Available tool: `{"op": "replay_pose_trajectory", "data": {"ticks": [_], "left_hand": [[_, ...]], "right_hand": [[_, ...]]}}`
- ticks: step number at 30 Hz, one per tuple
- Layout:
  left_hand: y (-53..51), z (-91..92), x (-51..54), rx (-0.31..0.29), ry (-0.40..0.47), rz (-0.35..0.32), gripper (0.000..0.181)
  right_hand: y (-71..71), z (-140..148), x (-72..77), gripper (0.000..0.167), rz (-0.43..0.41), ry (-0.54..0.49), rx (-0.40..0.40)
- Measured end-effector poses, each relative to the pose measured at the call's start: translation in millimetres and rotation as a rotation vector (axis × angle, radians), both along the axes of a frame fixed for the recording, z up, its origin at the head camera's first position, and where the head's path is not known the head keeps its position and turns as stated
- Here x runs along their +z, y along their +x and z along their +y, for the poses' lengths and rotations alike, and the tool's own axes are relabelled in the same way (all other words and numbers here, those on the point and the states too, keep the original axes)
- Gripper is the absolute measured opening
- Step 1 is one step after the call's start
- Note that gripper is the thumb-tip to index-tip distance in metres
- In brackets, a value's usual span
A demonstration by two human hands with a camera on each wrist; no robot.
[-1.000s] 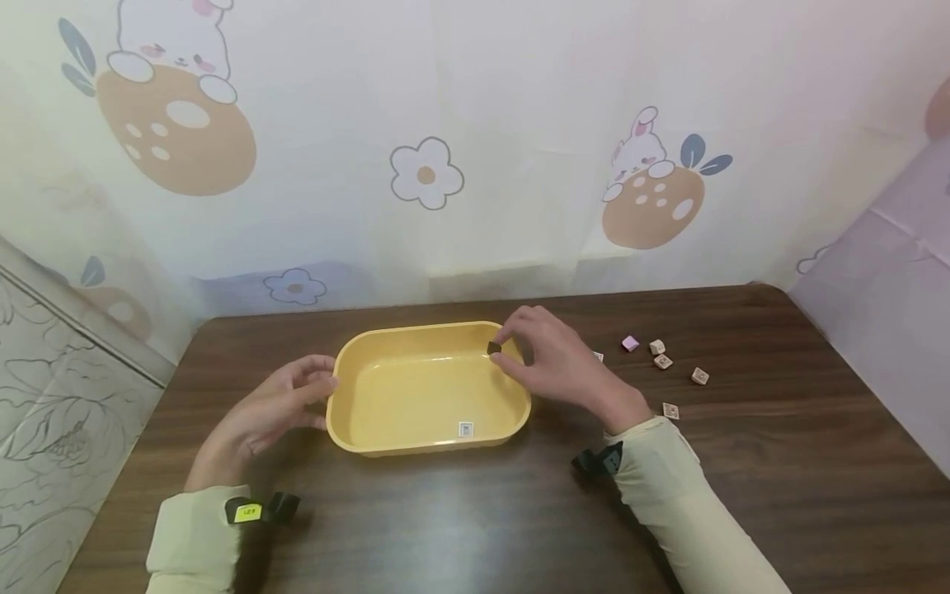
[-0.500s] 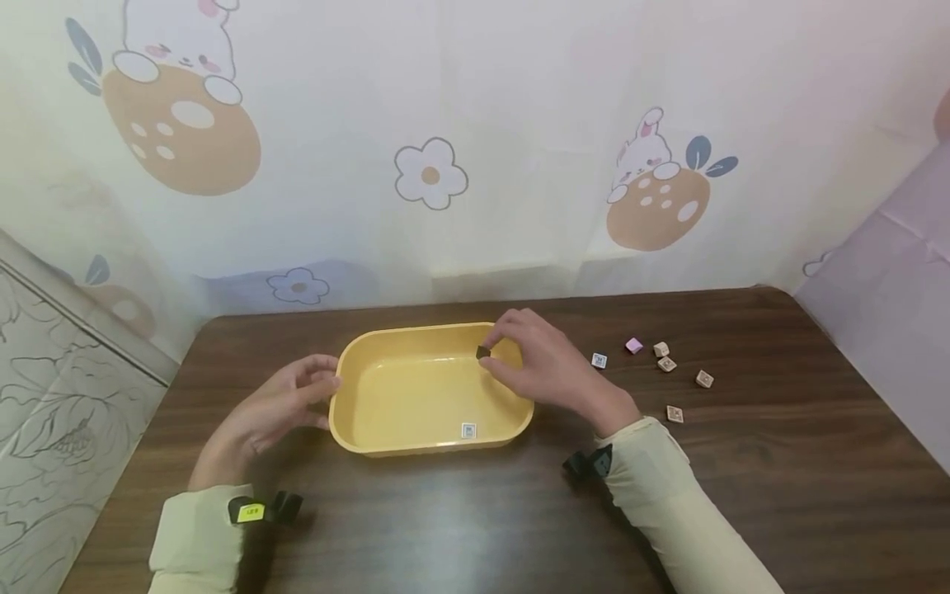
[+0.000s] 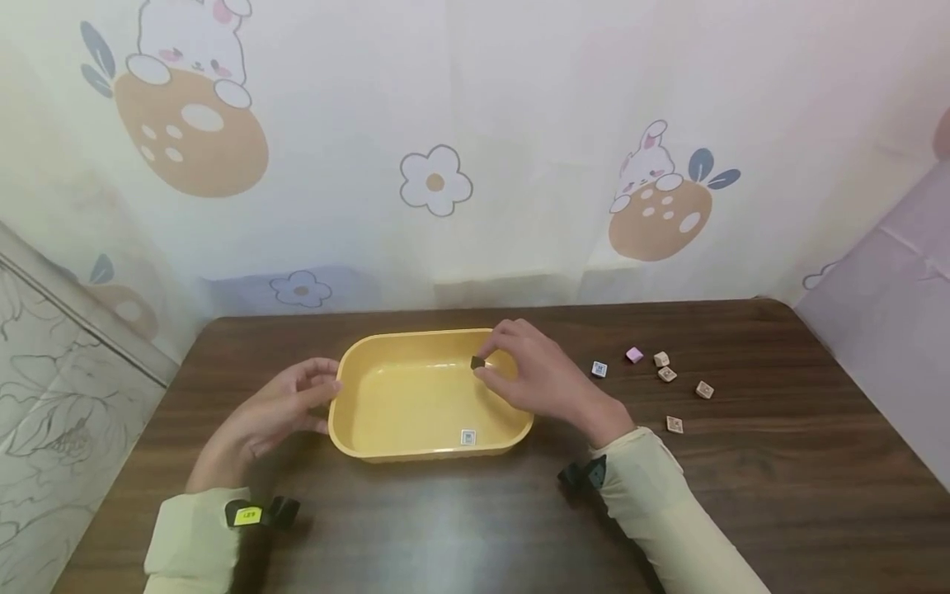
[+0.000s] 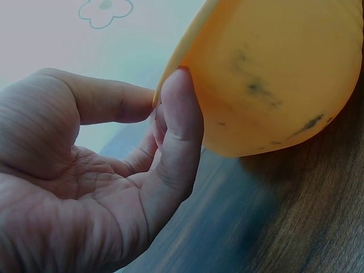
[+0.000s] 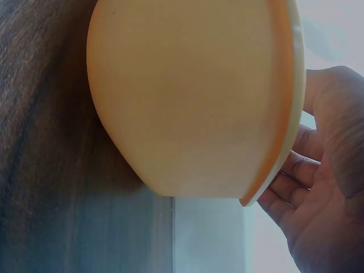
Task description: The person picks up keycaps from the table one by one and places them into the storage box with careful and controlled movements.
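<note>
A yellow tray [image 3: 416, 335] with rounded corners stands on the table. My left hand [image 3: 285, 404] pinches its left rim; in the left wrist view the thumb and a finger of that left hand [image 4: 114, 165] meet at the edge. Over the right part of the tray, my right hand [image 3: 542, 375] pinches a small dark block [image 3: 477, 362] between thumb and fingertips. A small white square tile [image 3: 467, 437] with a printed mark lies inside the tray near the front. In the right wrist view the tray wall [image 5: 193, 102] hides the fingertips of the right hand [image 5: 324, 165] and the block.
Right of the tray lie several small pieces: a white-blue tile [image 3: 599, 370], a purple piece [image 3: 634, 355], a cream piece [image 3: 661, 359] touching or close to a tan tile [image 3: 667, 374], and further tan tiles [image 3: 704, 389]. A patterned curtain [image 3: 534, 190] hangs behind the table.
My right hand has shifted a little left over the tray with the dark block, and the white-blue tile behind it has come into full view. The left hand stays on the rim.
</note>
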State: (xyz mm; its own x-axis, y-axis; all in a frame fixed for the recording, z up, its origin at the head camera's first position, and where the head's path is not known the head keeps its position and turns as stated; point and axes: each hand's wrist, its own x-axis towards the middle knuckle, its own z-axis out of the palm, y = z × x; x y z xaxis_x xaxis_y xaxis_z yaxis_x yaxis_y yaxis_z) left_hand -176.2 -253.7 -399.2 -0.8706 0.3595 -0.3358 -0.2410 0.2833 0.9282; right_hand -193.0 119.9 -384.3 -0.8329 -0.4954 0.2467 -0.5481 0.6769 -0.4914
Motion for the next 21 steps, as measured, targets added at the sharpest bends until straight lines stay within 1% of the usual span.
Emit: {"op": "replay_pose_trajectory", "data": {"ticks": [5,12,21], "left_hand": [[-0.8,-0.2,1.5,-0.007,0.002,0.006,0.051],[-0.9,-1.0,-1.7,-0.01,0.01,-0.006,0.053],[0.1,0.4,1.0,0.001,-0.002,0.005,0.05]], "right_hand": [[-0.9,-1.1,0.5,0.017,0.0,0.003,0.005],[1.8,-3.1,-2.1,0.018,0.005,-0.009,0.016],[0.8,-5.1,-2.2,0.017,0.032,-0.003,0.031]]}}
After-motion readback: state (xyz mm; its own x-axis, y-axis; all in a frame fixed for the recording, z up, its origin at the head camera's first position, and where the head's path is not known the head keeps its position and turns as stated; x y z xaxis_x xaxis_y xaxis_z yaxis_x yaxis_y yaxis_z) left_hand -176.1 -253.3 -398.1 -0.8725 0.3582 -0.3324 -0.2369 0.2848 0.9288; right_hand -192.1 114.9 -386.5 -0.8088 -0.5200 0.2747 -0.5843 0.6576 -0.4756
